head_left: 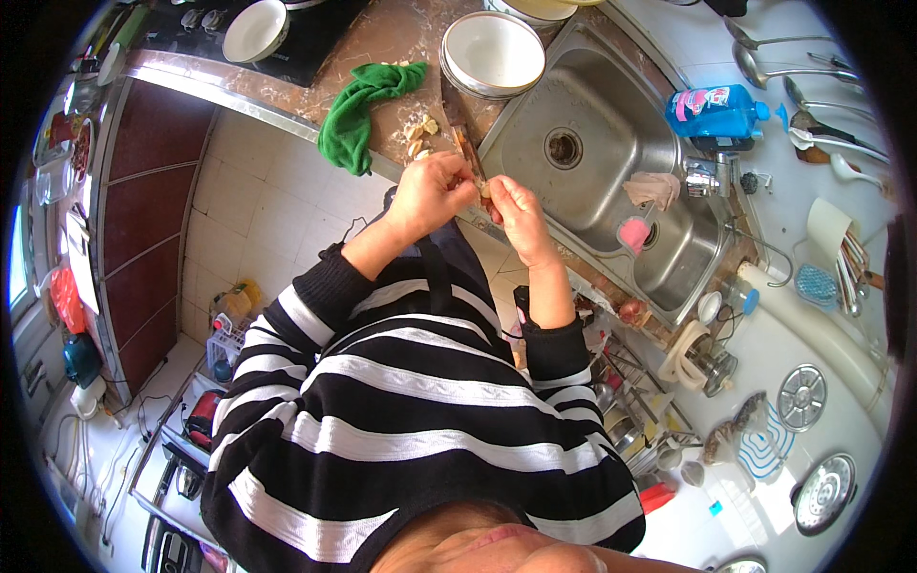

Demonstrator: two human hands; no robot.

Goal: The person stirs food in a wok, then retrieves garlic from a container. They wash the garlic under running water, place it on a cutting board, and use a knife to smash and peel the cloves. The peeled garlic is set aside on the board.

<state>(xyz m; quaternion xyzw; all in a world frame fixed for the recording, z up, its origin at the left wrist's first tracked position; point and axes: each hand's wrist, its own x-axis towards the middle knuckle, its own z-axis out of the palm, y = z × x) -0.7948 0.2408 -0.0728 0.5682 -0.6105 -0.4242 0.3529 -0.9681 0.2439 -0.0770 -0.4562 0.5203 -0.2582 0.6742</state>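
My right hand pinches a small pale garlic clove between thumb and fingers, over the counter's front edge. Close beside it on the left, my left hand has its fingers curled together; whether anything is between the fingertips is hidden. Several garlic cloves lie on the brown marbled counter just beyond my left hand. A knife with a dark, stained blade lies beside them, one end near the bowls and the other partly hidden by my hands.
A green cloth hangs over the counter edge. Stacked white bowls stand beside the steel sink. Another bowl rests on the black cooktop. A blue detergent bottle is behind the sink, near the faucet.
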